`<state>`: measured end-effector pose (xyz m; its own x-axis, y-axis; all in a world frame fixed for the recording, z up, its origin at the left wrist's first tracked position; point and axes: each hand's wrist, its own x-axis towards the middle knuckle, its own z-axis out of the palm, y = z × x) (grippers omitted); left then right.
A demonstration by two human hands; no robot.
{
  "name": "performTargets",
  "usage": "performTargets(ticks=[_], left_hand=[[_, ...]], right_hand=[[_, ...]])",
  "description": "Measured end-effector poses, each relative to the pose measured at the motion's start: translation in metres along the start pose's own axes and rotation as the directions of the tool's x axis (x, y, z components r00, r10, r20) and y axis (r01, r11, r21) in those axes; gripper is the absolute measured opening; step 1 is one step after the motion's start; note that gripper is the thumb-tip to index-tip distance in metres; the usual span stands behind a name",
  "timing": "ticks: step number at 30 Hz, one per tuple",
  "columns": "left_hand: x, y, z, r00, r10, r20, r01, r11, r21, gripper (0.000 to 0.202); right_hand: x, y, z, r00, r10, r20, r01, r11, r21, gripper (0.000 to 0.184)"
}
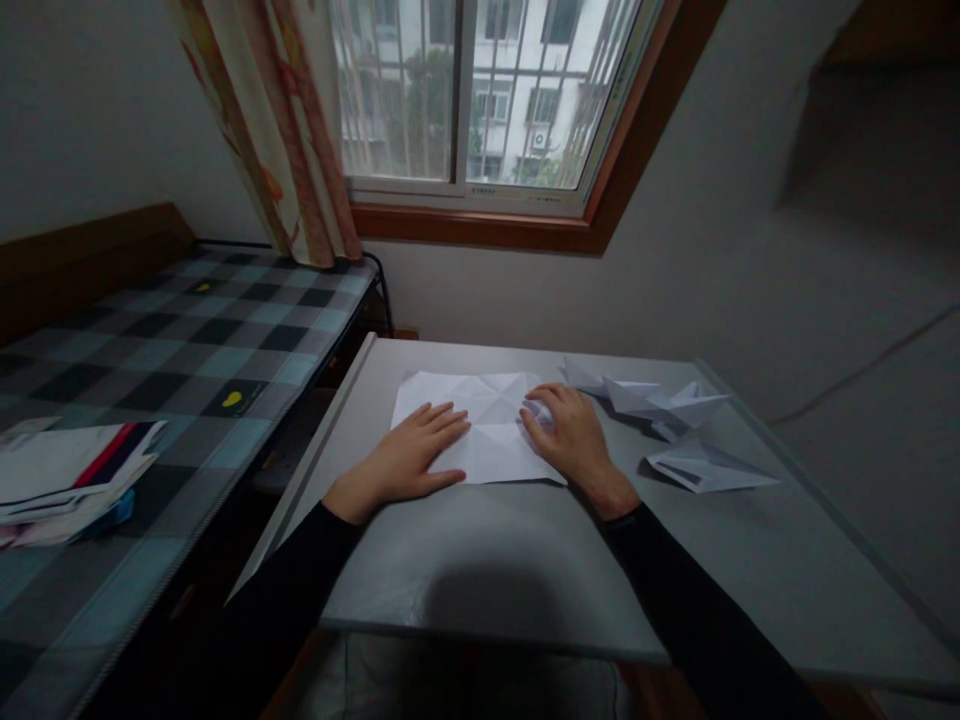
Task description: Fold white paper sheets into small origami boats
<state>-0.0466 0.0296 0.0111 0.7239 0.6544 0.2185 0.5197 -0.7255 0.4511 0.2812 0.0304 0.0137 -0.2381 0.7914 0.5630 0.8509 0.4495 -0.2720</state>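
A creased white sheet of paper lies unfolded on the grey-white table, its fold lines crossing in the middle. My left hand rests flat on its left part, fingers stretched out and thumb apart. Over the right part, my right hand is curled, with thumb and fingers bent round a crumpled bit of white paper. Whether that bit belongs to the sheet or is separate, I cannot tell. To the right of this hand are folded white paper shapes, and a folded paper piece sits nearer to me.
The table stands against the wall below a barred window. On the left, a bed with a checked cover carries a stack of papers. A patterned curtain hangs beside the window.
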Motion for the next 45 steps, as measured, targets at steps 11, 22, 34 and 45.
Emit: performTargets(ticks=[11,22,34,45], left_hand=[[-0.009,0.001,0.009,0.910,-0.353,-0.219,0.410,0.851,0.330,0.058],[0.006,0.005,0.004,0.857,-0.357,-0.373,0.496,0.768,0.405,0.062],[0.042,0.023,0.014,0.913,-0.149,-0.379,0.045,0.962,-0.268,0.031],[0.047,0.014,0.043,0.833,-0.425,-0.354,0.057,0.703,-0.709,0.035]], right_hand=[[-0.032,0.054,-0.076,0.960,0.057,-0.275,-0.128,0.961,-0.244,0.029],[-0.142,0.131,-0.128,0.985,0.159,-0.061,-0.170,0.935,-0.310,0.031],[-0.086,0.041,-0.096,0.944,0.317,-0.087,-0.262,0.886,0.383,0.023],[-0.009,-0.042,0.016,0.957,0.008,0.290,-0.196,0.754,0.626,0.029]])
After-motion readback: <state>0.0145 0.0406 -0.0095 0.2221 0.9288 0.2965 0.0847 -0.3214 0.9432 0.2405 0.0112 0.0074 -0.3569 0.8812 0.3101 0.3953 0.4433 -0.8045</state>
